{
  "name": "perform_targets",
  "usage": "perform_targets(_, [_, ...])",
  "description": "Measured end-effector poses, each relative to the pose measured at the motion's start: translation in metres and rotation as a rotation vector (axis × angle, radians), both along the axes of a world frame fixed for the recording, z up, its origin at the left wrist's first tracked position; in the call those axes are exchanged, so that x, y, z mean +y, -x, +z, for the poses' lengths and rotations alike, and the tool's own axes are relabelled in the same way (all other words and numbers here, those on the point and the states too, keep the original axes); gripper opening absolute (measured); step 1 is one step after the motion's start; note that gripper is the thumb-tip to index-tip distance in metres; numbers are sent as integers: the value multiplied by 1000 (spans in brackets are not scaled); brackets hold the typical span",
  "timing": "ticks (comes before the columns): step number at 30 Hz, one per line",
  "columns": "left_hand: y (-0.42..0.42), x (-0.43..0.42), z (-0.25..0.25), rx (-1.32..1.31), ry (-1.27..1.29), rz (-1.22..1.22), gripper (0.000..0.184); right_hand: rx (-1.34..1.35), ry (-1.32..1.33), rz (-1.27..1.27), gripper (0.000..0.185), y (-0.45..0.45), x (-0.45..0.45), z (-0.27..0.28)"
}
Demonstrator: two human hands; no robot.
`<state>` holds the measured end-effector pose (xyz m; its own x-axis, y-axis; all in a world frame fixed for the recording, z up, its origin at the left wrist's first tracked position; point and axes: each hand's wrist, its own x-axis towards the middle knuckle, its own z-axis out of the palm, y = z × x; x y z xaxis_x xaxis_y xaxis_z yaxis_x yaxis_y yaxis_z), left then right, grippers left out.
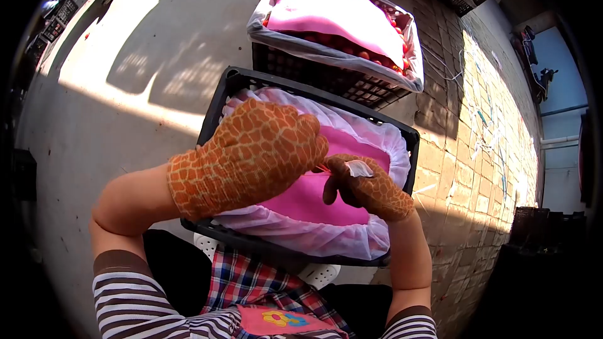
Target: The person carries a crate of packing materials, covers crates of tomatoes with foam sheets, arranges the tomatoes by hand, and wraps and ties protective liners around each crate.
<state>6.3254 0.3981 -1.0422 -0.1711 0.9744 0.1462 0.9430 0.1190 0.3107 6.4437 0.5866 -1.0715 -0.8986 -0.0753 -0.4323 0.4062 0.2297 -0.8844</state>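
Left hand [251,157], orange giraffe-patterned glove: knuckles bent, fingertips hidden, grip cannot be determined. Right hand [374,187], brown patterned glove: fingers pinched on a thin reddish strand [322,168], lying roughly crosswise at frame centre. Beneath: rectangular black plastic crate [214,110], flat pink sheet [320,201] inside, long axis sloping down rightward.

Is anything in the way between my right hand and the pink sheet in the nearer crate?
Nothing visible: your right hand is above the pink sheet. Your left hand hides part of it; the white liner lies around its edges.
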Motion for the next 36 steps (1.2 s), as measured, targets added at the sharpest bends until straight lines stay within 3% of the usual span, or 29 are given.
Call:
perform_targets(2, [-40,-18,15,-49,89,-172,22,-343,206,54,26,8,-1,17])
perform_targets(3, [-48,-21,27,-367,339,-289,26,-266,186,3,25,7,-3,17])
perform_targets(4, [-41,-22,31,-370,342,-288,26,-190,165,-47,23,3,-4,17])
perform_targets(5, [-22,-23,32,-609,244,-299,25,383,69,-2,27,-9,-2,-27])
perform_targets(6, [3,-19,30,-848,138,-299,24,383,67,-4,27,-11,-2,-33])
perform_targets(7, [27,-15,29,-1081,28,-318,23,634,-402,122,30,-13,-2,-36])
perform_targets(8, [49,-4,20,-1137,-2,-273,34,869,-880,256,34,-15,-4,-35])
perform_targets(9, [62,14,2,-1103,109,-195,46,886,-1002,269,39,-17,-11,-29])
perform_targets(12, [51,49,-45,-1163,514,-258,87,811,-1106,281,40,-24,-12,-32])
perform_targets(13, [42,52,-69,-1247,464,-325,66,828,-1055,283,40,-20,-10,-30])
perform_targets(15, [39,55,-108,-1329,427,-395,48,859,-1125,252,39,-14,-7,-17])
perform_targets(17, [47,40,-123,-879,67,-134,21,901,-1195,116,35,-12,-4,-7])
perform_targets(18, [45,28,-109,-883,75,-143,21,649,-1332,183,26,-26,15,-24])
perform_targets(20, [33,1,-66,-185,219,38,21,348,-1331,290,23,-44,23,-37])
perform_targets(21, [29,-8,-72,-185,217,41,21,350,-1332,293,23,-53,23,-37])
perform_targets(23, [27,-20,-88,-681,-121,141,25,662,-1044,235,30,-59,23,-39])
perform_targets(24, [23,-11,-83,-671,-123,142,25,672,-1046,232,30,-51,16,-34])
perform_targets(25, [11,4,-74,-1414,-255,143,28,559,-396,-14,34,-44,1,-21])
perform_targets(27, [4,12,-70,-2153,-378,136,32,142,468,-220,42,-31,-8,-3])
perform_targets(28, [5,13,-74,-1825,-264,196,34,147,472,-225,42,-31,-1,-11])
perform_targets(30, [5,15,-92,-1172,-60,287,40,73,187,-209,38,-44,26,-47])
perform_targets(31, [5,4,-115,-921,-100,225,41,5,-9,-276,35,-64,29,-63])
perform_targets(32, [-5,1,-122,-934,-93,221,41,-9,-9,-282,35,-78,29,-62])
perform_targets(34, [-22,-2,-120,-540,30,52,41,-50,251,-395,32,-82,27,-50])
perform_targets(35, [-24,1,-118,-547,271,45,42,-141,97,-343,28,-79,34,-40])
perform_targets(36, [-21,11,-107,-530,259,57,42,-121,92,-331,28,-58,31,-14])
